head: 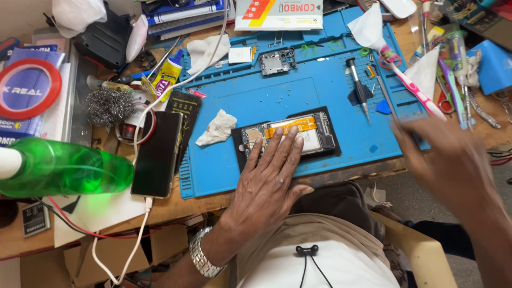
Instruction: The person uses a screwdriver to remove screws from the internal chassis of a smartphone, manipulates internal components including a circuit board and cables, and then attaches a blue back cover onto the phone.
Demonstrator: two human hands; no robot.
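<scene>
We cannot make out much of our right hand (453,154): it is smeared with blur at three o'clock, above the mat's (320,90) right edge, its fingers run together, so we cannot tell whether its grip is released or clenched, and nothing shows in it. Our left hand (269,181) lies flat, fingers spread and released, pressing on the opened phone (309,130), which sits at the mat's near edge, about the middle of the view; the fingers hide much of its left half and the dark pad (330,152) under it. The phone's near rim is just beside the mat's front edge, with the surface's (16,240) lip right behind. A green bottle (64,166) at nine o'clock is cut off by the frame. A black phone (157,152) lies at the mat's left edge on a white cable (140,234). A crumpled tissue (217,128) lies left of the opened phone, near but apart. A screwdriver (358,85) and a pink toothbrush (413,90) lie at one o'clock. Bare blue mat stays open above the opened phone toward twelve o'clock; the right rim is crowded with tools too jumbled to name.
</scene>
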